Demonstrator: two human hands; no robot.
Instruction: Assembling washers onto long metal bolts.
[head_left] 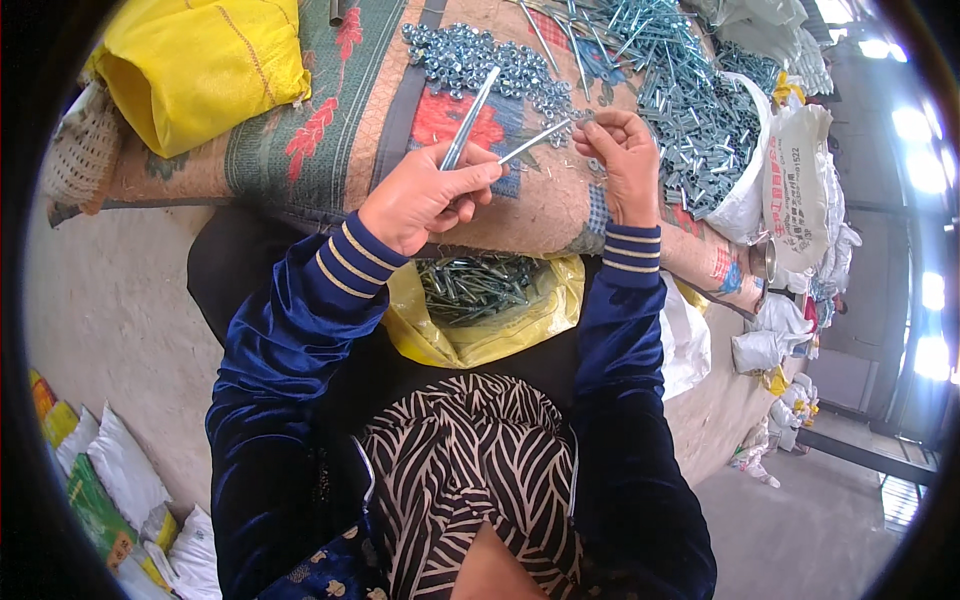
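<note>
My left hand is closed around metal rods. A thicker silvery rod points up and away from it. A thinner bolt-like rod slants from beside its thumb toward my right hand. The right fingertips are pinched together at the thin rod's far end; whatever small piece they hold is too small to make out. Just beyond the hands, many shiny nuts lie spread on the patterned padded cover. Below the hands, an open yellow bag in my lap contains a heap of bolt-like metal pieces.
At the back right are loose long rods and a white sack with short metal sleeves heaped at its mouth. A yellow bag sits at the far left. A small metal cup is near the cover's right edge. Filled sacks stand on the floor, lower left.
</note>
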